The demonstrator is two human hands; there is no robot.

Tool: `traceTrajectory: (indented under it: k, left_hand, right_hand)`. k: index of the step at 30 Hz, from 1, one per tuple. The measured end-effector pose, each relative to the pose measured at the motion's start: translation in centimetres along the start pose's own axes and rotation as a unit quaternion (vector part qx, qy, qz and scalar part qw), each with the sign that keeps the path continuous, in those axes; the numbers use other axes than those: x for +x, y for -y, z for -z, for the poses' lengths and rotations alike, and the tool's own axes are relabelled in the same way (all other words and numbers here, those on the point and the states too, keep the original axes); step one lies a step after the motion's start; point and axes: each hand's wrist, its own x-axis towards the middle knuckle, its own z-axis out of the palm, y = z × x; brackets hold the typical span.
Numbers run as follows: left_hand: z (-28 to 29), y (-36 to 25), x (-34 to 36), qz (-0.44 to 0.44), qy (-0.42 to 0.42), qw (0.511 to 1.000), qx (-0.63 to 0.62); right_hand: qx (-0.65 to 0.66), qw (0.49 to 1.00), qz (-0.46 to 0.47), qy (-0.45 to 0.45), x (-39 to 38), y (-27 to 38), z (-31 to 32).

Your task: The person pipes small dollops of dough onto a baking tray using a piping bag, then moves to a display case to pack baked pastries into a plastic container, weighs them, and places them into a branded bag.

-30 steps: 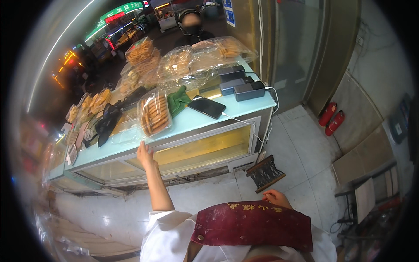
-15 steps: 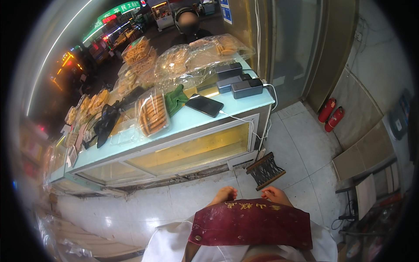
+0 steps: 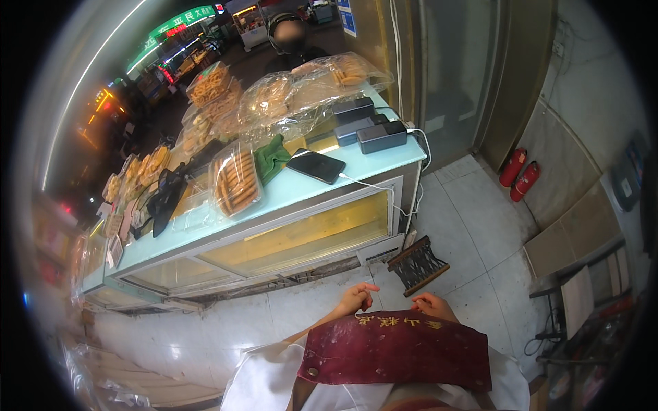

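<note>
In front of the dark red apron [image 3: 397, 353], my left hand [image 3: 356, 299] is raised with nothing visible in it, its index finger reaching out toward the right and the others loosely bent. My right hand [image 3: 434, 306] hovers beside it, also without a visible object, its fingers loosely bent and apart. A gap separates the two hands, and neither touches the counter. Just beyond them on the floor stands a folding stool [image 3: 419, 266] with a dark webbed seat. On the counter ahead lie a black phone [image 3: 315, 166] on a white cable and a clear pack of long brown biscuits [image 3: 235, 179].
The pale blue countertop [image 3: 295, 195] also carries dark grey box-shaped devices [image 3: 381, 137], a green cloth [image 3: 272, 159] and several bagged pastries [image 3: 269, 97]. Two red fire extinguishers [image 3: 526, 181] stand by the right wall. A person [image 3: 290, 41] is across the counter.
My left hand has risen slightly, and its index finger now extends to the right. My right hand stays nearly in place. The view has shifted a little.
</note>
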Motion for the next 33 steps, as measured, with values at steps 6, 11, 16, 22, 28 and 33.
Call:
traceTrajectory:
  k: [6,11,16,22,28,33]
  left_hand:
    - [-0.6,1.0,-0.1,0.026,0.016,0.999,-0.016]
    - [-0.6,0.3,-0.5,0.021,-0.007,1.000,-0.017]
    - [-2.4,-11.3,-0.9,-0.158,-0.022,0.986,0.043]
    - [-4.3,-27.0,0.3,-0.416,-0.104,0.902,0.047]
    - [0.4,-23.2,-3.5,-0.401,-0.183,0.898,0.000]
    - [7.6,-22.7,-7.1,-0.436,-0.380,0.814,-0.052]
  right_hand:
    - [0.000,1.000,-0.004,0.007,0.0,0.2,-0.2]
    - [-0.006,1.000,-0.009,0.016,0.2,0.2,-0.3]
    - [-0.015,1.000,-0.006,0.022,0.4,0.4,-0.6]
    - [-0.006,0.999,0.010,0.049,0.8,0.7,-0.9]
    - [-0.037,0.999,0.001,0.026,1.1,-0.2,-0.3]
    - [-0.036,0.998,0.031,0.028,0.9,-0.2,-0.2]
